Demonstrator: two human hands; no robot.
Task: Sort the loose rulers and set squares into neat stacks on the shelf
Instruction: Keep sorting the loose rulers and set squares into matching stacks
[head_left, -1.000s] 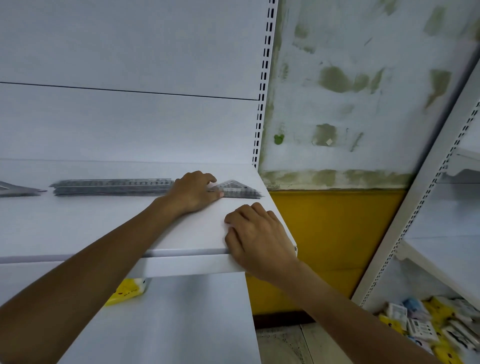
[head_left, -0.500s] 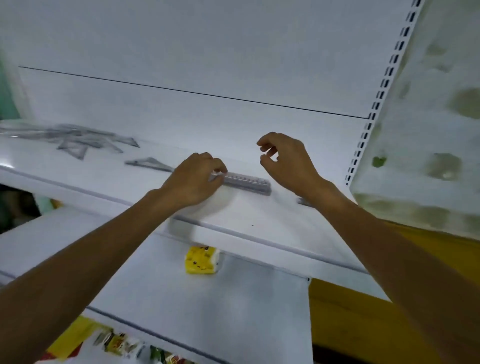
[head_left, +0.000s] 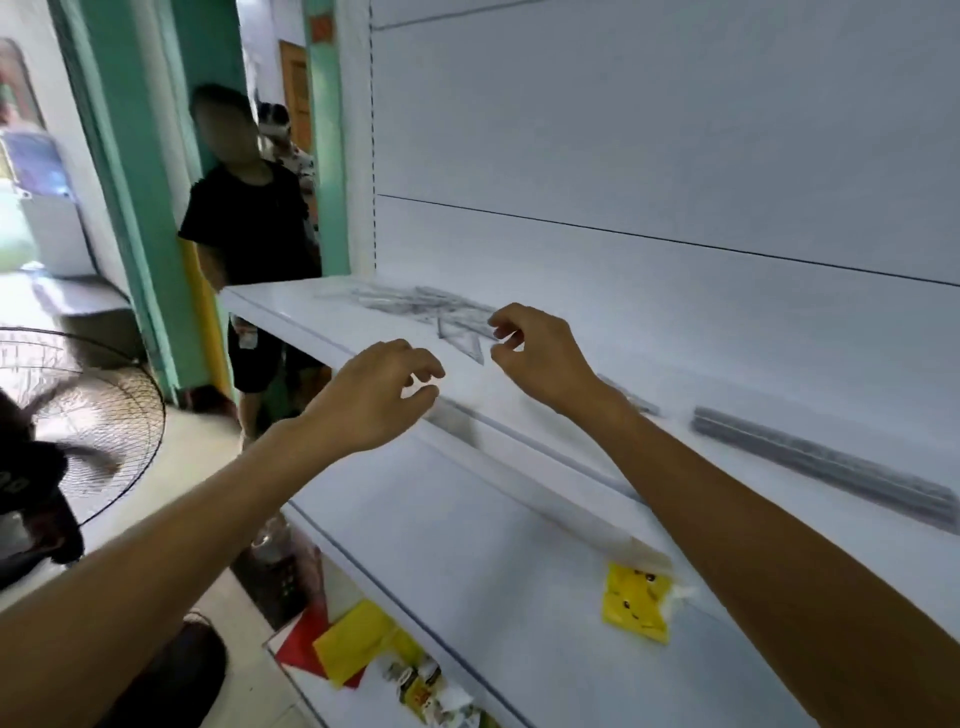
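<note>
My left hand (head_left: 384, 395) and right hand (head_left: 540, 353) were half-curled, empty, above the shelf (head_left: 291, 306). Set square (head_left: 467, 340) looked thin, light, slick, lying flat: I'd pinch a corner.

Behind my shelf (head_left: 306, 319) rises a white back panel (head_left: 623, 130) crossed by a dark seam. Past the shelf's left end stand green door posts (head_left: 130, 171), a brown door (head_left: 296, 98) further back, and a black fan (head_left: 104, 415) on the pale floor (head_left: 202, 452). Daylight glares at the far left.
</note>
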